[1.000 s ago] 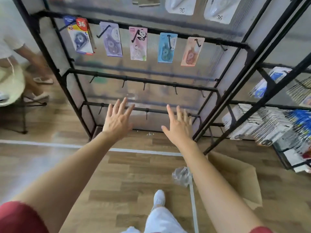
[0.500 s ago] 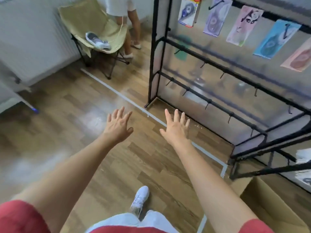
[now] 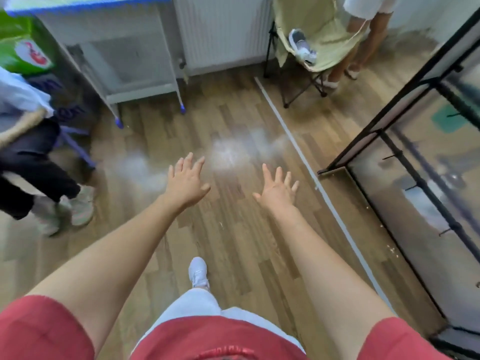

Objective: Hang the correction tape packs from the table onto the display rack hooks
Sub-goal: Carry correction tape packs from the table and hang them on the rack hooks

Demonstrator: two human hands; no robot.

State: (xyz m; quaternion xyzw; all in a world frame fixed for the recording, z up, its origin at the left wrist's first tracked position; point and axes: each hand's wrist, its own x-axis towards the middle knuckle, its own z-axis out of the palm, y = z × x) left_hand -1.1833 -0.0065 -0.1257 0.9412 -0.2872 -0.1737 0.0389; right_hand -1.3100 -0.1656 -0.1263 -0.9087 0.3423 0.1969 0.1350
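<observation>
Hands | left hand [image 3: 185, 178] and right hand [image 3: 278, 189] both released, fingers spread, empty, presumably free for pickup | correction tape packs not visible | display rack [image 3: 374, 127] right of right hand | table [image 3: 145, 24] ahead-left of left hand

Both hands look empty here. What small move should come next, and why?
Probably a step toward the grey table with the blue edge, upper left: the left hand and the right hand are open and hold nothing to hang, and the black metal display rack stands on the right.

Table [image 3: 109, 45] stands far left, chair [image 3: 317, 29] ahead, display rack [image 3: 405, 157] right.
</observation>
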